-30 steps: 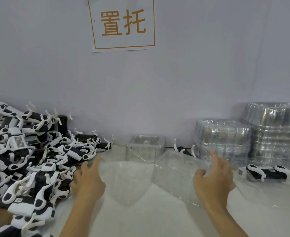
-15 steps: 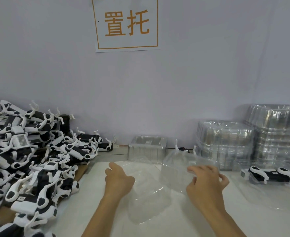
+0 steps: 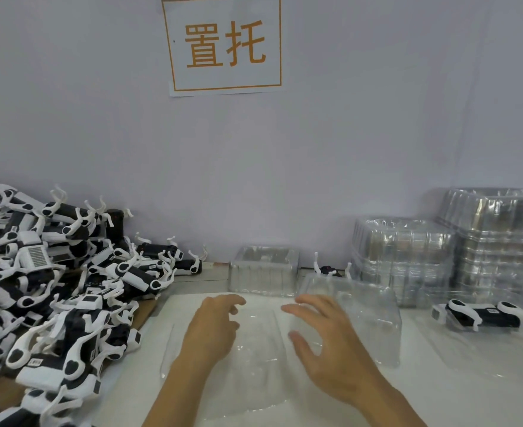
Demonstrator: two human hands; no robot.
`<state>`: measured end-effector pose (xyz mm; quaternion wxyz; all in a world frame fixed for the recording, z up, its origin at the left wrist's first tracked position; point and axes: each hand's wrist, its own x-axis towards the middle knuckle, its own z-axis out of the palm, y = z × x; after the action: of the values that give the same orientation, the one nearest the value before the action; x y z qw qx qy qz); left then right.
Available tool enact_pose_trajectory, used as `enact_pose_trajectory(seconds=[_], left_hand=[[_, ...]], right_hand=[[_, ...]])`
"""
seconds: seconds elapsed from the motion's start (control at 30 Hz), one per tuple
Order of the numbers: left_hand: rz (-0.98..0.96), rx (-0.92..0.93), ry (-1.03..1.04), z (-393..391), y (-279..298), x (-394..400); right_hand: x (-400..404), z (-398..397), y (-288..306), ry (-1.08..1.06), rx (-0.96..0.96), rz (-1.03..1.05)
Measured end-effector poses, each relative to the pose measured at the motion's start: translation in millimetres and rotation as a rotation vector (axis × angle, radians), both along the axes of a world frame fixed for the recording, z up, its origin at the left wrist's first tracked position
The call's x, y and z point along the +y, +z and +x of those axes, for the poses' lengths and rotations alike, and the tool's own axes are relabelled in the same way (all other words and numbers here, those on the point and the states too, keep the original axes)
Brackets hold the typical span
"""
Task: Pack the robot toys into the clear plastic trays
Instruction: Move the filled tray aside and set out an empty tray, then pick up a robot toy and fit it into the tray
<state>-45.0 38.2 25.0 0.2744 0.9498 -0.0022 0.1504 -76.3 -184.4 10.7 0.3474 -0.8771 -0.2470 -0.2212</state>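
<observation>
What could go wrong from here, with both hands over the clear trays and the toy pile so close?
1. The clear tray under the left hand is nearly invisible against the white table, so a toy could be seated off its moulded pocket.
2. The right hand could knock the upturned tray beside it.
3. The toy pile is tangled; pulling one may drag others.

Heap of black-and-white robot toys [image 3: 54,291] left of the open clear plastic tray [image 3: 254,349], one toy [image 3: 481,315] lying right of it, stacked trays [image 3: 451,251] behind-right, small stack [image 3: 263,271] directly behind
</observation>
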Motion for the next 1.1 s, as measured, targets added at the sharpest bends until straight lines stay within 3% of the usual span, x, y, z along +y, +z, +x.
enact_pose_trajectory(seconds=[0.2, 0.27, 0.33, 0.43, 0.5, 0.6, 0.8, 0.9, 0.97, 1.1], left_hand=[[-0.171, -0.168, -0.120, 0, 9, -5], [-0.167, -0.268, -0.007, -4, 18, -1], [-0.083, -0.303, 0.274, -8, 25, 12], [0.043, 0.019, 0.648, -17, 30, 47], [0.038, 0.269, 0.680, -23, 23, 63], [0.113, 0.354, 0.668, -20, 10, 71], [0.034, 0.233, 0.581, -10, 6, 65], [0.026, 0.111, 0.664, -16, 14, 62], [0.078, -0.054, 0.744, -17, 19, 63], [-0.043, -0.397, 0.811, -22, 32, 57]], right_hand=[[9, -4, -5, 0.101, 0.161, -0.142], [7, -4, -5, 0.075, 0.158, -0.130], [6, -4, -4, 0.028, 0.153, -0.113], [3, -3, -4, -0.037, 0.117, -0.109], [2, -1, -4, -0.051, 0.100, -0.113], [3, 0, -5, -0.039, 0.100, -0.115], [3, 1, -7, -0.009, 0.110, -0.073], [3, 2, -7, -0.004, 0.112, -0.066], [3, 2, -7, -0.003, 0.108, -0.069], [4, 3, -8, -0.008, 0.108, -0.064]])
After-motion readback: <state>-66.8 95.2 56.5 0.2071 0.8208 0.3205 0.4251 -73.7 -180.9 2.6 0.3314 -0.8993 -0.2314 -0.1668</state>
